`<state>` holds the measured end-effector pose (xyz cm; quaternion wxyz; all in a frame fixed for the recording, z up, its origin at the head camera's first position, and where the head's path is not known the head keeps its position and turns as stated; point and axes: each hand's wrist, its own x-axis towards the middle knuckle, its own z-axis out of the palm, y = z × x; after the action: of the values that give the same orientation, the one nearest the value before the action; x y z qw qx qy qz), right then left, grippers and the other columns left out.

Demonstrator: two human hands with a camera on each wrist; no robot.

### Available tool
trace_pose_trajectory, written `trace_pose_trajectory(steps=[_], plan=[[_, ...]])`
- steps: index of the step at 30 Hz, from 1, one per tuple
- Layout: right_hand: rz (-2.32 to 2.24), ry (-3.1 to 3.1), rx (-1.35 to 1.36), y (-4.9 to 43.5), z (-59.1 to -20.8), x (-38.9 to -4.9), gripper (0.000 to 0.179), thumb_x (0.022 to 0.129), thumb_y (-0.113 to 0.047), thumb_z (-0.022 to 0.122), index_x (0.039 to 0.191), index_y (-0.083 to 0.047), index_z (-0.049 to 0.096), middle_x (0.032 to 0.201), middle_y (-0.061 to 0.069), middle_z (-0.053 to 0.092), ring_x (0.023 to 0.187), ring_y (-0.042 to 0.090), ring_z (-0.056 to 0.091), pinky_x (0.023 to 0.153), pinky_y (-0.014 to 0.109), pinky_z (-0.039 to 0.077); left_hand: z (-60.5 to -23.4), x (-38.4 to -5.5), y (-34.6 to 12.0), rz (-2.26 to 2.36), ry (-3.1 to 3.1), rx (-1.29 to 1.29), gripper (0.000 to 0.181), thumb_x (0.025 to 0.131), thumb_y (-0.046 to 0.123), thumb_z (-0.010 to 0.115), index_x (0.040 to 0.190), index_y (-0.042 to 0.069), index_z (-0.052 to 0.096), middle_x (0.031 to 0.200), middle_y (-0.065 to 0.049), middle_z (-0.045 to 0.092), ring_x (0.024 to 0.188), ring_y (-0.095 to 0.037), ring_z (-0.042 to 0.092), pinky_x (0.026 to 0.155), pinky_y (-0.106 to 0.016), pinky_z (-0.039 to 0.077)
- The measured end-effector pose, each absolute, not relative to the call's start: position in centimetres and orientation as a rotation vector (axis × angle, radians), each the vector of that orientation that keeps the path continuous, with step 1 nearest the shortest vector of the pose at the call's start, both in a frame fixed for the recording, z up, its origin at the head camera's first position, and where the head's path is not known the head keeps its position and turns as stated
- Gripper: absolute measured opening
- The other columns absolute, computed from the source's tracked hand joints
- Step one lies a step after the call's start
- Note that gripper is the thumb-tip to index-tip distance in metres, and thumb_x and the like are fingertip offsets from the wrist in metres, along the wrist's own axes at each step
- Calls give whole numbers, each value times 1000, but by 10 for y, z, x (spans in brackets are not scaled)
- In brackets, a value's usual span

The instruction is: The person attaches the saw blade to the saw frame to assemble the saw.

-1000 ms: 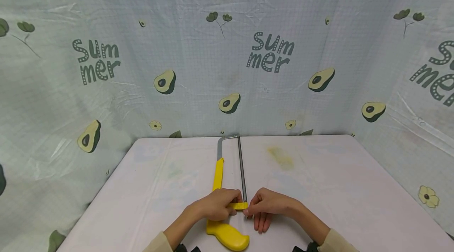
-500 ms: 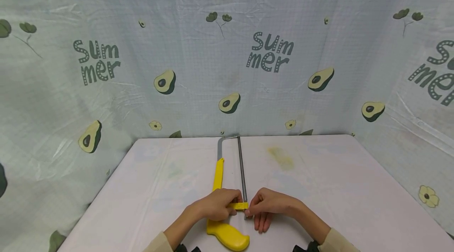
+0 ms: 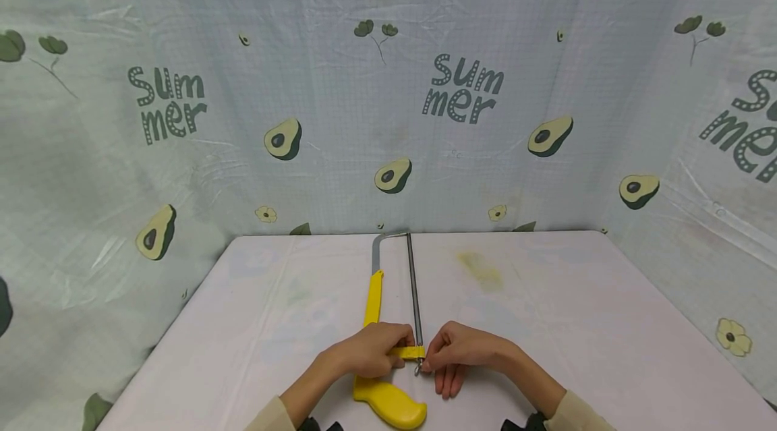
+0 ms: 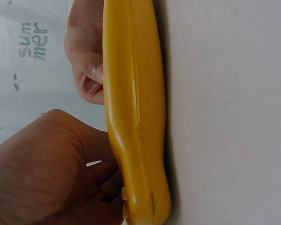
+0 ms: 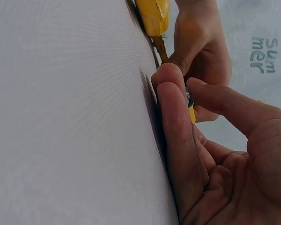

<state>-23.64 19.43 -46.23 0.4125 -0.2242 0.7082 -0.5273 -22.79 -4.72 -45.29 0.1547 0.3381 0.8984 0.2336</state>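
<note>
A hacksaw (image 3: 374, 296) with a yellow handle (image 3: 391, 403) lies on the table, its grey frame end pointing away from me. My left hand (image 3: 371, 349) grips the yellow crosspiece (image 3: 411, 353) at the blade's near end. The dark blade (image 3: 415, 289) runs up the saw's right side. Just below the crosspiece, a small metal wing nut (image 3: 418, 368) sticks out towards me. Thumb and finger of my right hand (image 3: 464, 353) pinch at it from the right, partly hiding it. In the left wrist view the yellow handle (image 4: 136, 108) covers part of both hands.
The table is covered with a pale cloth (image 3: 546, 323), with a yellowish stain (image 3: 481, 270) right of the blade. A printed curtain (image 3: 340, 94) with avocados and lettering hangs behind and along both sides.
My right fingertips have shifted slightly at the wing nut, turning it, and more of it shows now. The left hand and hacksaw have stayed in place.
</note>
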Motion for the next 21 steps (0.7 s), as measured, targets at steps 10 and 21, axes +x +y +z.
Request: trace_pose_trajectory(steps=[10,21], plan=[[-1342,1757,-579,195,-464,-237,23,96,-19,70,102,2,76,70,2,74,57,7,71,55,22,57,-451,-227,-48,670,2576,959,19,95,13,73,106,21,61,87,12,54,80,-4,49,76,-20,44],[-1349,1735,-587,196,-464,-238,23,96,-17,70,104,4,75,71,2,74,58,7,71,56,22,57,-449,-227,-48,659,2585,982,19,95,13,73,106,21,60,86,12,53,80,-4,48,75,-20,43]])
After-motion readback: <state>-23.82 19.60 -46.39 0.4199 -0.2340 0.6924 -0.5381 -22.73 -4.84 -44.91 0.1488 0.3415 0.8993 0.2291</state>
